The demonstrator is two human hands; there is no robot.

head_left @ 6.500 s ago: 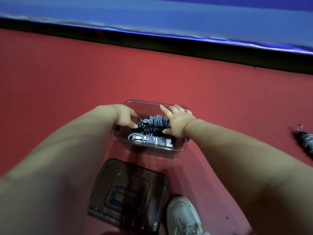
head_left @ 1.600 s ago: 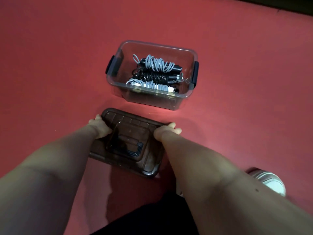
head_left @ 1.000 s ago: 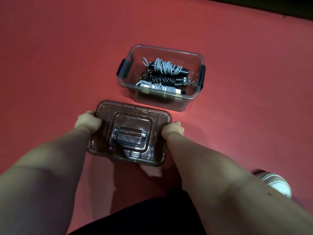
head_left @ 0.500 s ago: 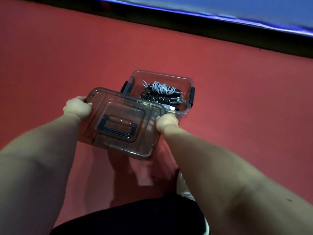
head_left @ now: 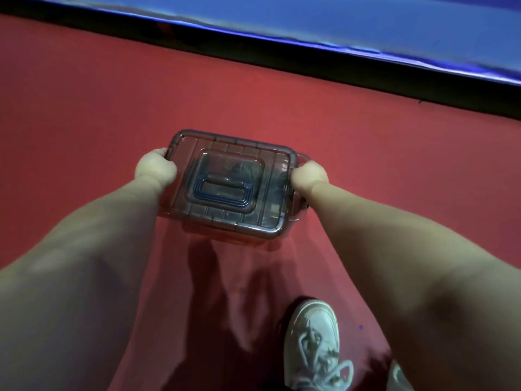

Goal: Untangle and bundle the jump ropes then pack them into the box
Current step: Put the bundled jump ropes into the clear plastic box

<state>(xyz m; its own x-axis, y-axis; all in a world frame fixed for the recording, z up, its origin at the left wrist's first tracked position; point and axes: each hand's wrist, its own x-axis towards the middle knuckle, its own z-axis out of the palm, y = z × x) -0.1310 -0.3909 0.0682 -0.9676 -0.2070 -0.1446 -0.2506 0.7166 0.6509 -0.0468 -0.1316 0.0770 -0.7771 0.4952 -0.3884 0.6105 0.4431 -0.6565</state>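
The left hand and right hand were each curled round a short end of one smoke-tinted lid, which was held directly over one clear box on the red floor. The lid was judged light, rigid and smooth, best gripped at those ends and pressed down evenly. Bundled jump ropes were seen dimly through it inside the box and could not be counted.
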